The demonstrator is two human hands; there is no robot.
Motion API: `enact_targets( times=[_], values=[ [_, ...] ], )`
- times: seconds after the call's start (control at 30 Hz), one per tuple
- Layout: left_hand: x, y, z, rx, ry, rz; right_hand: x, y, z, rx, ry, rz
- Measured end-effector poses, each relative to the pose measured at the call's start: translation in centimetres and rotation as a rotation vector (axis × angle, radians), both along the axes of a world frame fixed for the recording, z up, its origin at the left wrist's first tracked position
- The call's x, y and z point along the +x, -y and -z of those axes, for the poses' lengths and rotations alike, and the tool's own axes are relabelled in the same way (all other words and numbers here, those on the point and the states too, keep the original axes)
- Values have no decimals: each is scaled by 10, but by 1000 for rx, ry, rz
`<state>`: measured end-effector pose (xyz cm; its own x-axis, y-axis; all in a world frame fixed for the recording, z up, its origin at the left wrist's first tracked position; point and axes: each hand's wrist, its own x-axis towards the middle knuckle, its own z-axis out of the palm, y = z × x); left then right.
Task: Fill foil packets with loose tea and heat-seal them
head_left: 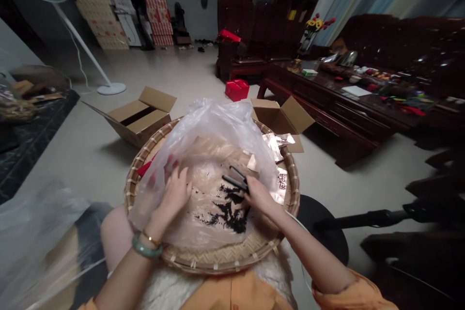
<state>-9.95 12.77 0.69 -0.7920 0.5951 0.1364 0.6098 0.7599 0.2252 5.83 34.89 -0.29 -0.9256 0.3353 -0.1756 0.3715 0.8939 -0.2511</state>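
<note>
A round woven bamboo tray (218,267) rests on my lap, with a large clear plastic bag (221,118) spread open over it. Inside the bag lies a scattered heap of black, twisted loose leaves (232,215) that look like tea. My right hand (259,196) is closed on black tongs (235,180), whose two tips point left, apart, just above the leaves. On the bag's left side my left hand (178,191) lies with its fingers apart, touching or close to the plastic. Silvery printed packets (281,181) sit along the tray's right side, and something red (144,168) shows at its left edge.
Open cardboard boxes stand beyond the tray, one at left (145,118) and one at right (283,116). A red box (237,90) is on the floor. A dark wooden table (327,101) stands at right, a white fan (112,88) at left. A black stand (323,225) is near my right arm.
</note>
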Motion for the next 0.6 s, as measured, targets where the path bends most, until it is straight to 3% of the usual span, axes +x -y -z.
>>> enact_targets(
  times=[0.07,0.13,0.27,0.37,0.47,0.6],
  values=[
    [-6,-17,-8,-76,72,-31,-1,-12,-7,65,-41,70],
    [0,-40,-12,-140,144,35,1,-21,-14,147,-53,153],
    [22,-81,-3,-150,88,210,17,-35,-20,350,-255,359],
    [17,-97,11,-124,124,89,27,-47,-18,452,-478,482],
    [-7,-105,21,-158,250,-15,22,-58,-13,376,-441,525],
    [-31,-108,31,-186,355,37,7,-61,-8,119,-281,577]
  ],
)
